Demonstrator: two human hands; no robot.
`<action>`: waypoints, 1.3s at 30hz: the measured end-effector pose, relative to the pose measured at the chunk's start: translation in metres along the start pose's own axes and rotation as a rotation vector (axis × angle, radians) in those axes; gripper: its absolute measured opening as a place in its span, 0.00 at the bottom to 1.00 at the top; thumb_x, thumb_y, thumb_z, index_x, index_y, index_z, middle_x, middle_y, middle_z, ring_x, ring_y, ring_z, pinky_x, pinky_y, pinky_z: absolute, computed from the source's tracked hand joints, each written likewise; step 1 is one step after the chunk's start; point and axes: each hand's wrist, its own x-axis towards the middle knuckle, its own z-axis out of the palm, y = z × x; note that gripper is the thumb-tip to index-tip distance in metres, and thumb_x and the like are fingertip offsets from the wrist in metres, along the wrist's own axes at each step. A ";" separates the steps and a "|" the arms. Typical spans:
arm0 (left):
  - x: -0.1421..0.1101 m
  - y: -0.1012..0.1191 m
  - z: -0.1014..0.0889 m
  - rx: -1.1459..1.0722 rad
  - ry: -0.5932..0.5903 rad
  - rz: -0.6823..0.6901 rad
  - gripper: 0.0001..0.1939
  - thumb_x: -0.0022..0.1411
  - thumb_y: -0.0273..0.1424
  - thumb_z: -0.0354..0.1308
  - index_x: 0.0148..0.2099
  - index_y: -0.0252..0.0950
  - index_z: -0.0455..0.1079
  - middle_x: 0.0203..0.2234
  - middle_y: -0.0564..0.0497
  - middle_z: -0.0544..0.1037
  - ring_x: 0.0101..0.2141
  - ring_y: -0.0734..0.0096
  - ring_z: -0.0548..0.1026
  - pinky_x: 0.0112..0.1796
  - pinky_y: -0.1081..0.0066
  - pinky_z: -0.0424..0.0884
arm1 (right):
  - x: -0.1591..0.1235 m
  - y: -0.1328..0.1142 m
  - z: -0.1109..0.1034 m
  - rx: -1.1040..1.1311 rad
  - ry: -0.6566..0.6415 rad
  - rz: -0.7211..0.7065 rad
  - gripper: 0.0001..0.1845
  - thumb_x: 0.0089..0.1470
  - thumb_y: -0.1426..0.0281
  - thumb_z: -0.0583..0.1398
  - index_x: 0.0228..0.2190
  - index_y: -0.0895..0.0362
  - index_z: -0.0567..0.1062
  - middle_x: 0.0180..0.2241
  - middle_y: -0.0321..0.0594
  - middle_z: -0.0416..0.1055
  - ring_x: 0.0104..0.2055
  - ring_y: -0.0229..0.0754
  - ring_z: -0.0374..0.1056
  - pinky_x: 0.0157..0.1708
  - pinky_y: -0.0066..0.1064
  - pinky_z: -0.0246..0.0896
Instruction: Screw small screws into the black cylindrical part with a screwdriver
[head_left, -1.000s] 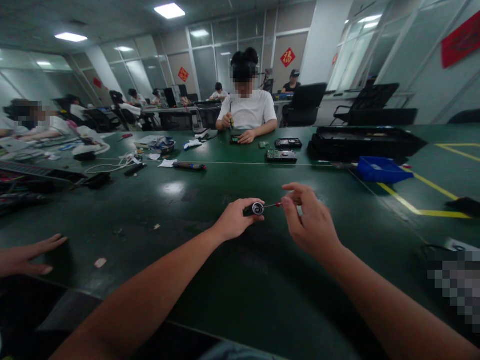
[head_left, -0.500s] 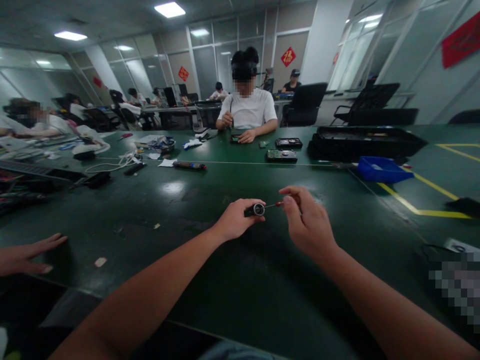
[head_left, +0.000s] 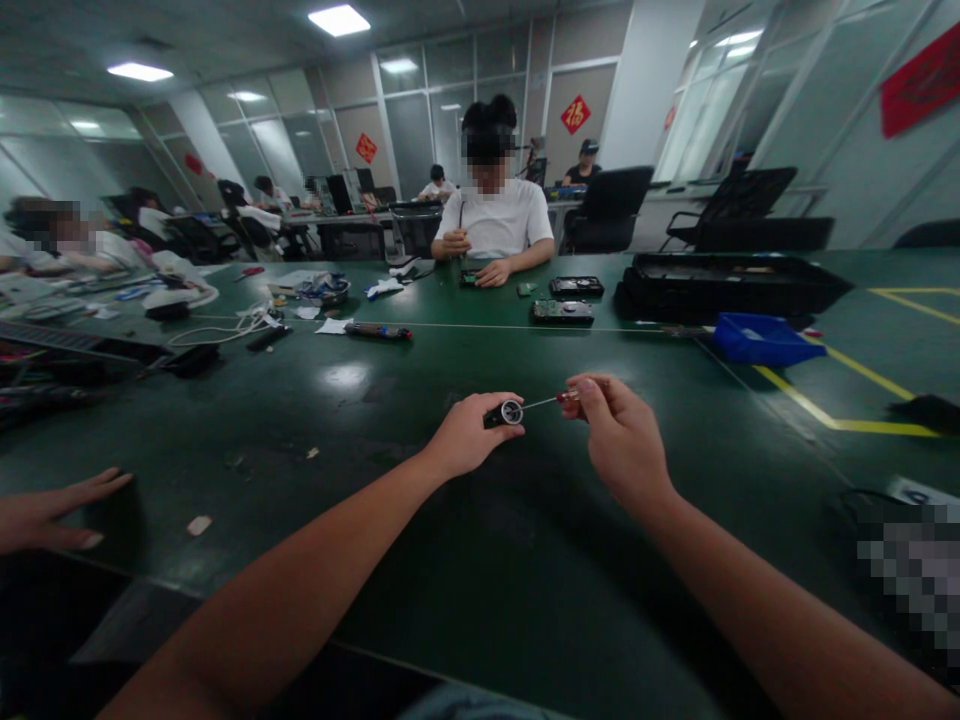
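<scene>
My left hand [head_left: 466, 436] is closed around a small black cylinder [head_left: 511, 412] whose round end, with a silvery rim, faces me. What sits inside that end is too small to make out. My right hand [head_left: 621, 430] grips a screwdriver [head_left: 568, 397] by its reddish, partly clear handle. The thin metal shaft points left, and its tip meets the right side of the cylinder's rim; whether it goes inside cannot be seen. Both hands are held above the green table [head_left: 480, 560].
Across the table a person in a white shirt [head_left: 496, 225] handles a circuit board [head_left: 471, 278]. Drives [head_left: 562, 312], a blue bin [head_left: 765, 338] and a long black tray [head_left: 735, 285] stand at the far right. Another person's hand [head_left: 67, 510] rests at the left edge.
My right hand's fingers have closed from a looser, spread pose around the screwdriver handle, showing more of it. The cylinder has shifted slightly left and up with my left hand.
</scene>
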 end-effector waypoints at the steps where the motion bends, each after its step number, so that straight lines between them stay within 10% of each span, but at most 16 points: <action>1: 0.000 0.000 -0.001 0.006 0.008 0.014 0.20 0.59 0.32 0.67 0.54 0.42 0.73 0.48 0.50 0.80 0.48 0.60 0.75 0.51 0.60 0.67 | 0.001 0.004 0.001 0.092 0.007 0.048 0.14 0.61 0.58 0.57 0.37 0.56 0.74 0.31 0.40 0.73 0.33 0.41 0.71 0.38 0.37 0.68; 9: 0.002 0.000 -0.005 0.069 -0.003 0.063 0.19 0.61 0.33 0.65 0.55 0.41 0.72 0.44 0.50 0.79 0.46 0.61 0.74 0.48 0.61 0.68 | 0.015 0.017 0.001 0.532 0.125 0.465 0.10 0.59 0.63 0.59 0.28 0.55 0.72 0.26 0.36 0.67 0.26 0.37 0.65 0.28 0.30 0.66; 16: 0.001 0.000 -0.004 0.071 -0.024 0.007 0.19 0.61 0.33 0.65 0.55 0.42 0.72 0.45 0.50 0.79 0.46 0.61 0.74 0.48 0.61 0.68 | 0.013 0.009 -0.007 0.140 0.223 0.161 0.15 0.64 0.59 0.52 0.31 0.54 0.70 0.29 0.36 0.68 0.30 0.39 0.66 0.32 0.33 0.64; 22: 0.001 0.000 -0.002 0.047 -0.037 0.011 0.20 0.60 0.35 0.66 0.54 0.41 0.73 0.45 0.49 0.79 0.46 0.60 0.75 0.48 0.60 0.68 | 0.009 -0.007 -0.014 -0.414 -0.047 -0.185 0.07 0.61 0.68 0.53 0.39 0.55 0.71 0.27 0.36 0.69 0.28 0.40 0.66 0.31 0.34 0.59; 28: 0.001 0.003 0.000 0.068 -0.060 0.075 0.19 0.59 0.32 0.67 0.53 0.42 0.74 0.45 0.51 0.80 0.45 0.62 0.75 0.48 0.62 0.68 | 0.006 -0.006 -0.002 -0.640 -0.331 -0.078 0.16 0.59 0.57 0.57 0.34 0.54 0.79 0.24 0.38 0.74 0.25 0.41 0.67 0.25 0.33 0.55; 39: 0.000 0.000 0.001 0.132 -0.098 0.109 0.20 0.58 0.31 0.67 0.54 0.42 0.73 0.45 0.51 0.80 0.45 0.61 0.75 0.48 0.62 0.67 | 0.007 0.005 0.002 -0.582 -0.373 0.023 0.08 0.54 0.65 0.61 0.35 0.56 0.75 0.27 0.38 0.77 0.28 0.41 0.70 0.27 0.31 0.59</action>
